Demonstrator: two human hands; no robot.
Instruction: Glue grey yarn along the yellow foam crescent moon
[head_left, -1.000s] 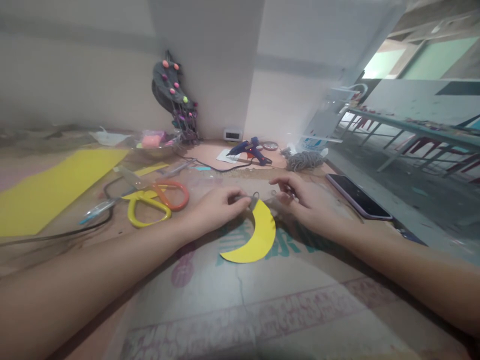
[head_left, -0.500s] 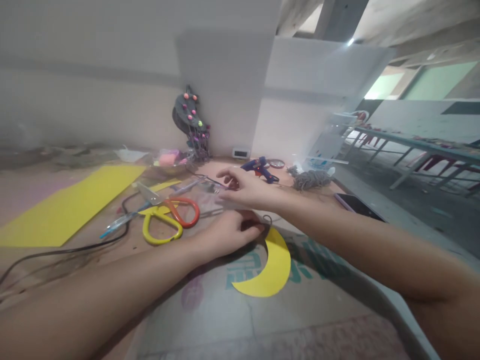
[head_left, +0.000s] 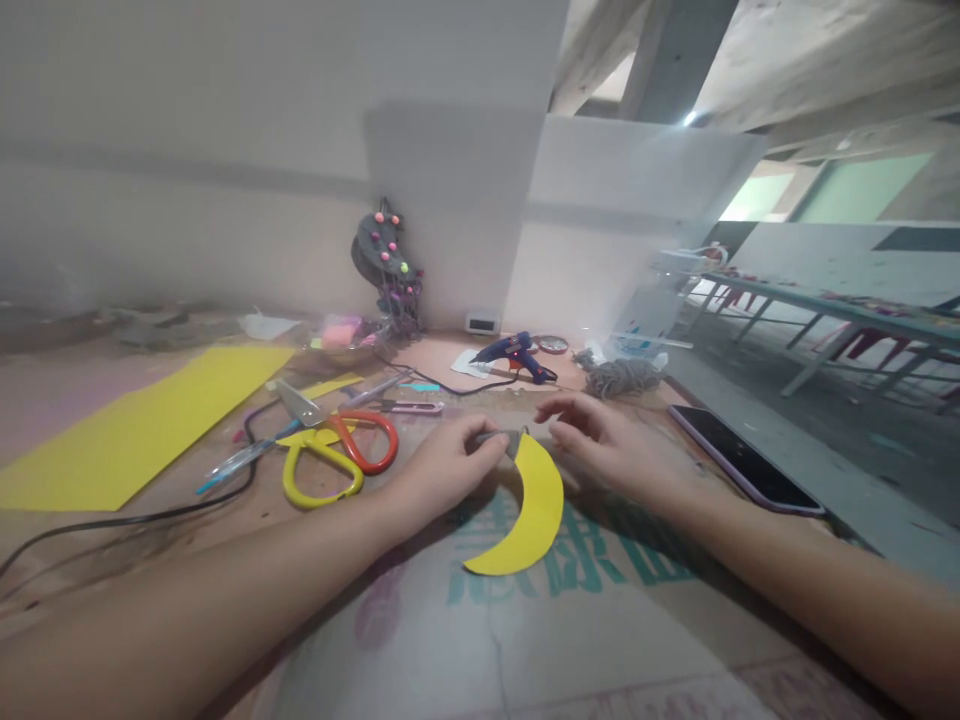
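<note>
From the head view, I see a yellow crescent [head_left: 546, 510] over the desk [head_left: 435, 352], between both hands, its long axis slanting from the far tip to a near tip pointing left. The left hand [head_left: 454, 455] pinches its grey far end, grip narrow; the right hand [head_left: 607, 442] curls beside it, grip fairly wide.
</note>
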